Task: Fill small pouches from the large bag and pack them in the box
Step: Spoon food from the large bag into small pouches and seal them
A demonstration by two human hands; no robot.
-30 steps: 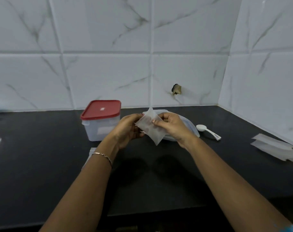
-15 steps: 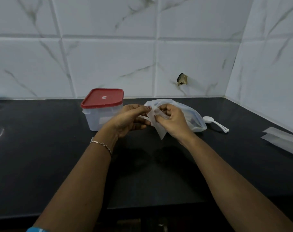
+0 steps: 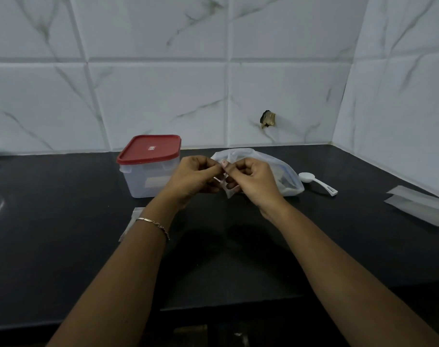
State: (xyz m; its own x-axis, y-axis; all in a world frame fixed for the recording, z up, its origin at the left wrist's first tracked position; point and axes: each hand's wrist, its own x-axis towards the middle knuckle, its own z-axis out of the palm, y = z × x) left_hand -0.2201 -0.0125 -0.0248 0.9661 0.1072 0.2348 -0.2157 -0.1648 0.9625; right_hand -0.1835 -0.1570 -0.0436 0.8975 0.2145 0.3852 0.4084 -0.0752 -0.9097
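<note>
My left hand and my right hand meet above the black counter, and both pinch the top edge of one small translucent pouch. The pouch hangs between my fingers, mostly hidden by them. Right behind my right hand lies the large clear bag with dark contents in it. A white plastic box with a red lid stands shut to the left of my hands. A white spoon lies on the counter to the right of the bag.
Several flat empty pouches lie at the right edge of the black counter. Another flat pouch lies partly under my left forearm. White marbled tile walls close the back and the right side.
My hands have drawn closer together on the pouch's top edge, and less of the pouch shows. The camera has tilted down, so the large bag behind is in plain sight.
</note>
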